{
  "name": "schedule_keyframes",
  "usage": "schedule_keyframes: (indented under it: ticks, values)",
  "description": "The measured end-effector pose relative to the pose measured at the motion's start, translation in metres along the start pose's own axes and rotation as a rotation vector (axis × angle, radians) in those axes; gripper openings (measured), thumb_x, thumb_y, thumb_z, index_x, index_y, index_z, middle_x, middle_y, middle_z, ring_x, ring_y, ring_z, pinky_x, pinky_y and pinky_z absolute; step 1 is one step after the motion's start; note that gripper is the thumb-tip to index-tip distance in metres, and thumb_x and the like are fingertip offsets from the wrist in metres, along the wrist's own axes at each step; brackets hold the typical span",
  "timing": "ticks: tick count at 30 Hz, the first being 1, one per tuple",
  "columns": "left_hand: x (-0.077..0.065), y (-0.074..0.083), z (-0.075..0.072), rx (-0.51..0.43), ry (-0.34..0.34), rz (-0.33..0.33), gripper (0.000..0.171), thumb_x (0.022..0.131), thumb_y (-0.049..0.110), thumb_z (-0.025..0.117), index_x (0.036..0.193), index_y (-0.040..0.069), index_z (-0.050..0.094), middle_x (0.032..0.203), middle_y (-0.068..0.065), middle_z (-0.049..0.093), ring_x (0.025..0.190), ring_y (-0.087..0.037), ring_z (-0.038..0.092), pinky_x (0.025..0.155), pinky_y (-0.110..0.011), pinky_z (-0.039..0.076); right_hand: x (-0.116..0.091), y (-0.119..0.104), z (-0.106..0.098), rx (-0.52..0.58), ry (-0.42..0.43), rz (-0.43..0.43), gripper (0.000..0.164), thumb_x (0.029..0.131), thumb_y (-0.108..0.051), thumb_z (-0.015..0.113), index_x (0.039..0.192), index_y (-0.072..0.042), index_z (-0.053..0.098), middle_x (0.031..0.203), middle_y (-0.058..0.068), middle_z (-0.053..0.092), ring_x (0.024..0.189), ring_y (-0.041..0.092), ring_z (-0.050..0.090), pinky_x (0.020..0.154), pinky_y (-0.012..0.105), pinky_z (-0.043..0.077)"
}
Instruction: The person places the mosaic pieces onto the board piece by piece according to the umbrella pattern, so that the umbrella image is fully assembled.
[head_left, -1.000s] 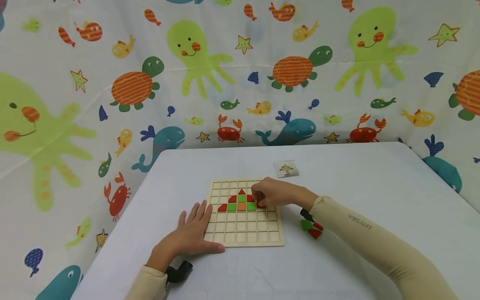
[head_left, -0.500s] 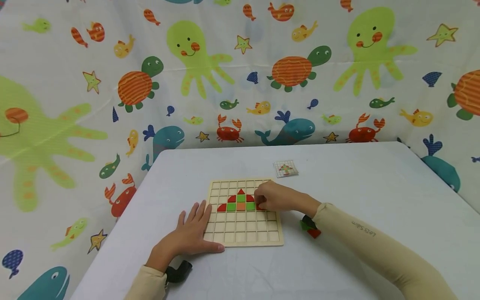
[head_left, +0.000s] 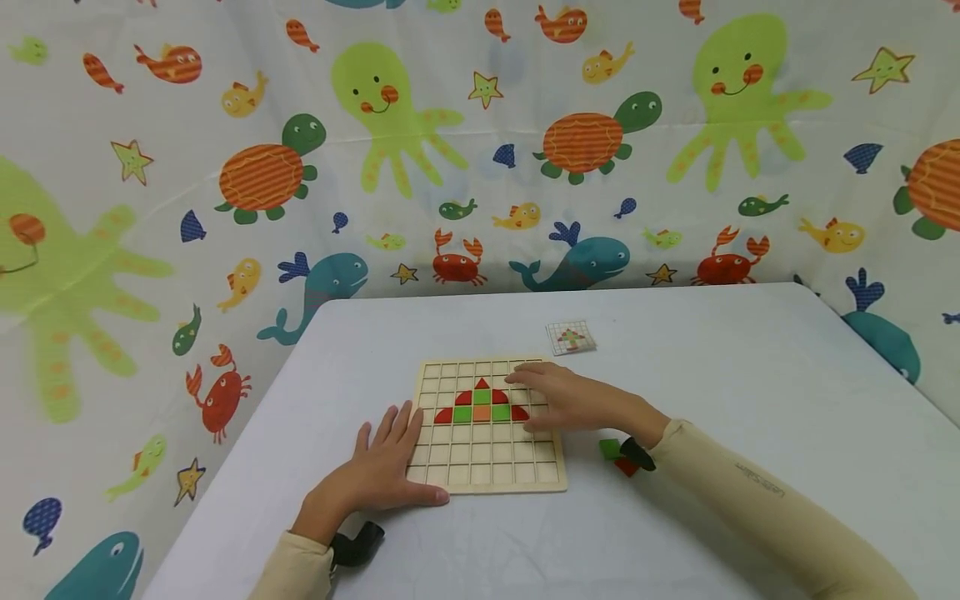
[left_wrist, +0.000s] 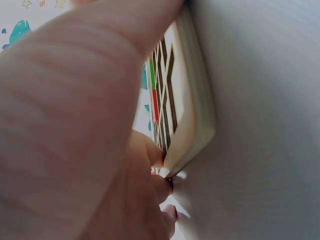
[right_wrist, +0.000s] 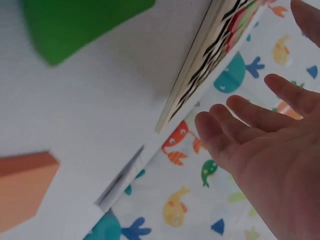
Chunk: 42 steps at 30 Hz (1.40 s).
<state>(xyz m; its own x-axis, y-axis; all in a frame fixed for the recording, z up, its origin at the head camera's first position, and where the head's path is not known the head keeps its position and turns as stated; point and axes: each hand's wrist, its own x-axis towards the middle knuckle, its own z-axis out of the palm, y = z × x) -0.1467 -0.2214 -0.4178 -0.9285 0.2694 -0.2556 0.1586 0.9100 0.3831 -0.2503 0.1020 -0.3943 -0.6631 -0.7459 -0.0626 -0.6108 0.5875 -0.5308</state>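
Touching one board (head_left: 491,457), the left hand (head_left: 382,475) flanks seemingly nine tiles (head_left: 482,412).

We rest the left grip (left_wrist: 95,135) at the gridded wooden board (left_wrist: 186,100), fingertips at its corner, with a green piece (left_wrist: 152,74) and a red piece (left_wrist: 155,106) set in it, above the desk (left_wrist: 260,130).

On my right sleeve (head_left: 787,521), along the forearm, I see one line of small dark lettering (head_left: 760,481); I make out "Lets" at its start, while the remaining letters are too blurred to read.
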Motion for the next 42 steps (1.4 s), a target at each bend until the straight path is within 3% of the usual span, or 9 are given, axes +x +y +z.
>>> schedule_keyframes:
  ticks: [6, 16, 21, 28, 32, 42]
  values:
    - [0.002, 0.0, 0.0, 0.004, -0.001, -0.001, 0.136, 0.076, 0.071, 0.084, 0.169, -0.002, 0.019, 0.177, -0.025, 0.008, 0.161, -0.048, 0.001, 0.121, -0.075, -0.003, -0.022, 0.003, -0.007, 0.047, -0.027, 0.076, 0.088, 0.099, -0.039, 0.079, 0.169, -0.015, 0.033, 0.178, 0.014, 0.017, 0.162, 0.037, 0.019, 0.122, 0.065, 0.028]
    - [0.003, -0.001, 0.0, 0.012, -0.01, -0.002, 0.135, 0.076, 0.071, 0.084, 0.169, -0.003, 0.018, 0.177, -0.025, 0.008, 0.161, -0.049, 0.001, 0.121, -0.075, -0.004, -0.058, 0.019, -0.02, 0.103, -0.005, 0.113, 0.09, 0.099, -0.036, 0.08, 0.171, -0.018, 0.029, 0.179, 0.014, 0.013, 0.161, 0.042, 0.019, 0.12, 0.068, 0.028]
    - [0.004, -0.001, -0.001, 0.009, -0.01, 0.002, 0.135, 0.076, 0.071, 0.084, 0.169, -0.003, 0.019, 0.176, -0.026, 0.008, 0.161, -0.049, 0.001, 0.121, -0.074, -0.004, -0.074, 0.033, -0.026, 0.114, 0.012, 0.136, 0.084, 0.099, -0.034, 0.079, 0.168, -0.015, 0.036, 0.176, 0.018, 0.019, 0.158, 0.045, 0.026, 0.119, 0.067, 0.031]
    - [0.004, -0.002, 0.002, 0.003, -0.008, 0.008, 0.135, 0.077, 0.07, 0.085, 0.168, -0.004, 0.018, 0.176, -0.026, 0.008, 0.161, -0.049, 0.001, 0.121, -0.075, -0.003, -0.087, 0.051, -0.037, 0.104, 0.025, 0.199, 0.072, 0.099, -0.03, 0.08, 0.16, -0.009, 0.048, 0.163, 0.021, 0.045, 0.147, 0.046, 0.043, 0.113, 0.065, 0.042]
    - [0.005, -0.002, 0.003, 0.006, -0.015, 0.004, 0.136, 0.077, 0.071, 0.084, 0.169, -0.003, 0.018, 0.176, -0.026, 0.008, 0.161, -0.049, 0.001, 0.121, -0.075, -0.003, -0.091, 0.058, -0.041, 0.12, 0.013, 0.251, 0.071, 0.098, -0.031, 0.08, 0.159, -0.009, 0.051, 0.157, 0.02, 0.052, 0.14, 0.045, 0.049, 0.108, 0.063, 0.048]
    - [0.004, -0.002, -0.001, 0.006, -0.013, -0.005, 0.136, 0.076, 0.071, 0.084, 0.169, -0.003, 0.018, 0.176, -0.026, 0.007, 0.161, -0.049, 0.001, 0.12, -0.075, -0.003, -0.086, 0.062, -0.04, 0.093, -0.011, 0.215, 0.065, 0.096, -0.035, 0.082, 0.151, -0.009, 0.06, 0.151, 0.017, 0.058, 0.139, 0.042, 0.05, 0.11, 0.063, 0.046]
